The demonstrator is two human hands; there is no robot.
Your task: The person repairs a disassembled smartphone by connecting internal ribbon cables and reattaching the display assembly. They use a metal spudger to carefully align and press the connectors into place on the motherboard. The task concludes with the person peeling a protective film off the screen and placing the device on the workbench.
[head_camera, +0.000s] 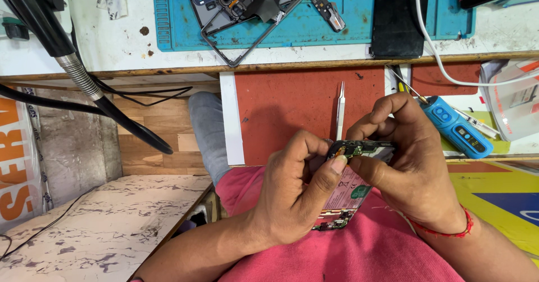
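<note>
The opened smartphone (351,189) held over the person's lap already has its back cover off, with battery and circuit boards bare, and it looks mid-disassembly: the top board is not yet out. The left hand (295,195) has its grip closed around the phone's side, thumb pressed on the upper board, while the right hand (412,167) clamps the top edge between fingers and thumb. Metal tweezers (340,109) and a blue electric screwdriver (461,127) lie unused on the table (303,99).

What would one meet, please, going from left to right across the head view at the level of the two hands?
Black flexible hose → left hand → opened phone → right hand → blue electric screwdriver.
</note>
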